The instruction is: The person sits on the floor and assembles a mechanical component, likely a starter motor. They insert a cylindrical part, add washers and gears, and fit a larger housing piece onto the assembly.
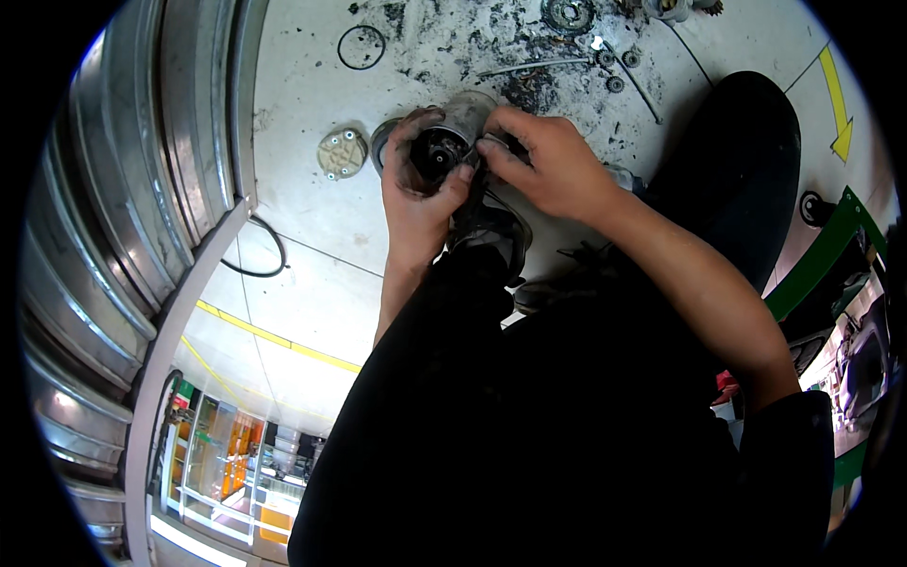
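Left hand [416,189] wraps around a grey cylindrical motor housing [452,132], fingers curled on its rim, thumb side toward the open dark end facing the camera. Right hand [548,165] closed on the same housing from the right, fingertips pinching at its edge beside the dark inner core; exactly what they pinch is too small to tell. Housing is held up above the pale floor [312,217], over the person's lap, dark trousers below. Just left of the housing on the floor lies a round beige cap [341,153] with small bosses. A thin black ring [361,47] sits further up the floor, well apart. Black grime and debris spread across the floor beyond the hands, with a toothed gear [568,13], a few small washers [615,71] and a long thin rod [534,66] in it. Black cable [269,250] loops on the floor at left, near a corrugated metal shutter [123,189]. Yellow arrow marking [836,104] at upper right.
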`<action>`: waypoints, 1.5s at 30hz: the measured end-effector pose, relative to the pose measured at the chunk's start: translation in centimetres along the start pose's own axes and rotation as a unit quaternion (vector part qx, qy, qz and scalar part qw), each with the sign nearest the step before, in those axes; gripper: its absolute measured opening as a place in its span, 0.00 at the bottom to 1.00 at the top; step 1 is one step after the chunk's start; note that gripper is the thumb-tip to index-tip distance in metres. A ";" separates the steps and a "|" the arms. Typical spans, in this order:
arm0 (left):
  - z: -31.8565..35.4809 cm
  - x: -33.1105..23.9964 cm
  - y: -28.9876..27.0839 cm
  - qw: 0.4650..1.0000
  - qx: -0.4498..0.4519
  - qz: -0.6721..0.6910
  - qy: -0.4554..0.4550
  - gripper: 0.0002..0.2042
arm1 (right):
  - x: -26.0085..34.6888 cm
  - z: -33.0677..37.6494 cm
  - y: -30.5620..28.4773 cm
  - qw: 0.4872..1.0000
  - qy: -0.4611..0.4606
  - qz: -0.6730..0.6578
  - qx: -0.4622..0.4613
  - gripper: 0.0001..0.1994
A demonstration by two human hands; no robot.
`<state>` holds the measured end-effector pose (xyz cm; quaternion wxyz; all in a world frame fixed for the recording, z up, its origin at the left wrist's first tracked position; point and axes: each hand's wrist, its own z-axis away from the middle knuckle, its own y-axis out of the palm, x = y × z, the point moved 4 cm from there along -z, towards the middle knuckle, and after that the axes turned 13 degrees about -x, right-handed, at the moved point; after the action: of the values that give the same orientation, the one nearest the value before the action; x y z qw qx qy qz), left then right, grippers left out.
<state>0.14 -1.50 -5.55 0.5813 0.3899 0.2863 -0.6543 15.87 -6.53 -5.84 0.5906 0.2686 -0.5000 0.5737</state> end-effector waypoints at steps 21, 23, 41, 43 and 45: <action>0.1 1.1 0.5 1.000 -0.004 -0.001 0.013 0.17 | -0.1 -1.2 0.2 0.996 0.063 -0.041 -0.038 0.14; 0.2 0.9 1.0 1.000 0.012 0.018 0.013 0.18 | -0.7 -1.3 0.4 0.997 0.025 -0.001 -0.069 0.14; -0.8 2.7 -0.5 0.991 -0.011 0.120 0.050 0.12 | 0.5 0.7 -1.1 0.997 -0.052 -0.012 -0.049 0.20; -0.6 2.3 -0.2 0.989 -0.008 0.142 0.033 0.12 | 1.2 0.1 -1.3 0.992 -0.111 0.020 -0.064 0.18; -0.7 2.9 -0.7 0.990 -0.008 0.137 0.022 0.13 | 1.7 0.0 -1.2 0.982 -0.160 0.050 -0.085 0.15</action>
<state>-0.45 -2.36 -8.41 0.6618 0.4352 0.2484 -0.5576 16.74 -6.10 -4.03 0.4942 0.2805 -0.6475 0.5078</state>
